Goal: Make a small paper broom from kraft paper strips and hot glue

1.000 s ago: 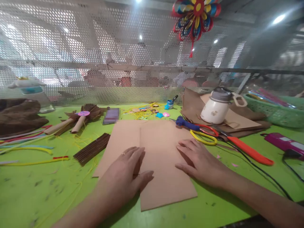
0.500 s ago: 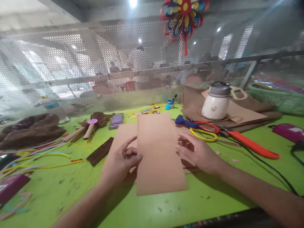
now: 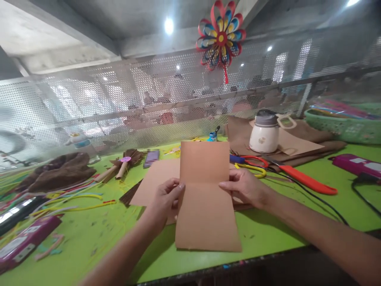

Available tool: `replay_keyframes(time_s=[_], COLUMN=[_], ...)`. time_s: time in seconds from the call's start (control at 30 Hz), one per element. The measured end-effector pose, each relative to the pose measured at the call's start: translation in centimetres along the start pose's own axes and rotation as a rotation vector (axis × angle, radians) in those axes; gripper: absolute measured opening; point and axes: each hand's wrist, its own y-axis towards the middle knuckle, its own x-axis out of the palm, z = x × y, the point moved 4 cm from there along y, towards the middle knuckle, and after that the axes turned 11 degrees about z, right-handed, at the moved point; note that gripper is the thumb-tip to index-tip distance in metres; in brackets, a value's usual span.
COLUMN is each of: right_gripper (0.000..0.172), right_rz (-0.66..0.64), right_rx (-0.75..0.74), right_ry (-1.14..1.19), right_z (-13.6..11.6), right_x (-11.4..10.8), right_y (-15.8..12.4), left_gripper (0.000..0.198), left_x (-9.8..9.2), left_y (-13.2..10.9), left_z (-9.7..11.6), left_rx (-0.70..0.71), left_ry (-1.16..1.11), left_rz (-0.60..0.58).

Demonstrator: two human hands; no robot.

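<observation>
A rectangular sheet of brown kraft paper [image 3: 207, 214] is between my two hands, its upper part bent up along a crosswise crease. My left hand [image 3: 169, 196] pinches its left edge near the crease, thumb on the front. On the opposite edge, my right hand [image 3: 245, 186] grips with the thumb in front and the fingers behind. Behind it lies another flat piece of brown paper [image 3: 157, 178], partly covered. A dark brown corrugated strip [image 3: 128, 194] rests left of that, with scissors [image 3: 256, 169] and an orange-handled cutter [image 3: 309, 179] beyond my right hand.
A white jug [image 3: 264, 137] stands on folded brown paper [image 3: 309, 157] at the back right, near a green basket [image 3: 342, 127]. Purple power strips [image 3: 28, 244] sit on both sides. A black cable [image 3: 315, 198] crosses the right side. Pipe cleaners [image 3: 77, 198] lie left.
Both hands have closed on the sheet's edges. The sheet, flat before, now has its upper part bent upward at a crease. The camera view has tilted upward.
</observation>
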Motion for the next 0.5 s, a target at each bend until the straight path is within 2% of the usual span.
replay_keyframes(time_s=[0.23,0.5], right_gripper=[0.038,0.041], right_rz=[0.036,-0.019], right_rx=[-0.003,-0.025], right_ry=[-0.138,-0.161], right_z=[0.4,0.8], right_x=[-0.3,-0.3], right_y=[0.2,0.2], left_gripper=[0.032,0.023], left_x=[-0.6,-0.6], left_y=[0.7,0.8], left_z=[-2.3,-2.6], left_rx=[-0.159,-0.132], left_ry=[0.025,-0.094], left_rz=[-0.055,-0.149])
